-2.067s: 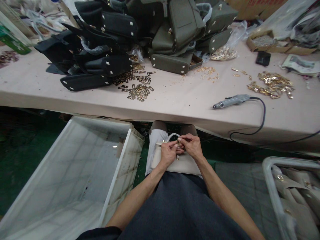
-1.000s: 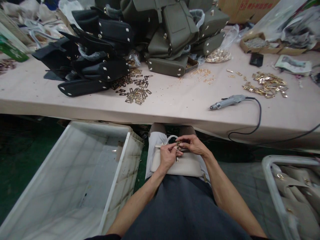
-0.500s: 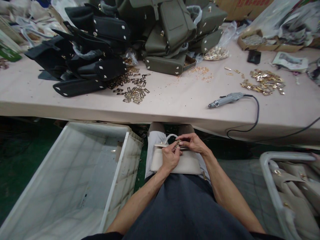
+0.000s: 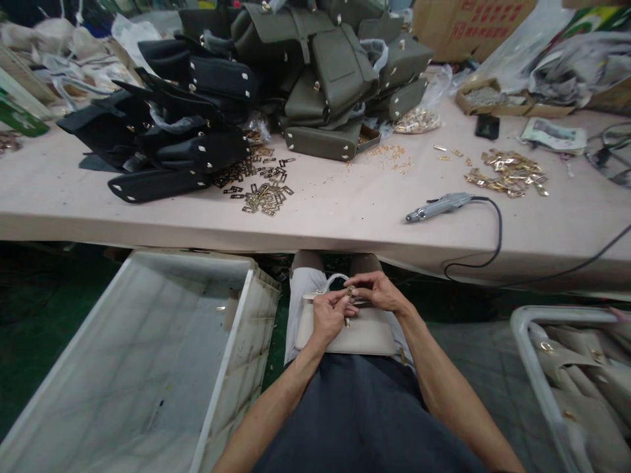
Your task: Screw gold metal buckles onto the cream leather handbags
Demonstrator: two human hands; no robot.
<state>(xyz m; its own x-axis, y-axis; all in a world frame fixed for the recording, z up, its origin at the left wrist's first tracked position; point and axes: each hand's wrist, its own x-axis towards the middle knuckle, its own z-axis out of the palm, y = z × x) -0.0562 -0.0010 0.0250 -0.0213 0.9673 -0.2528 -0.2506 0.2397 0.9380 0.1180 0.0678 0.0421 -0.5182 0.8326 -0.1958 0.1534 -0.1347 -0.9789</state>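
Across my lap lies a cream handbag [image 4: 362,338], its pale looped handle [image 4: 337,278] standing up at the far side. Above the bag's upper edge both hands meet around a small gold-coloured metal fitting [image 4: 350,291]. The fingers of my left hand [image 4: 329,316] are pinched on it from the left. My right hand [image 4: 378,289] grips the same piece between thumb and fingers from the right. The fingertips cover part of the fitting, so its exact shape is hidden. A small gold part [image 4: 348,322] shows on the bag's front just below the fingers.
A grey electric screwdriver [image 4: 438,207] with a cord lies on the table [image 4: 335,226]. Gold fittings [image 4: 510,172] and dark metal plates [image 4: 266,198] lie in piles. Black bags [image 4: 162,180] and olive bags [image 4: 320,141] are stacked behind. White bins stand left [image 4: 229,368] and right [image 4: 522,348].
The view has tilted up slightly, so the table and bag sit lower in the picture. My hands stay together at the fitting, with the fingers slightly shifted.
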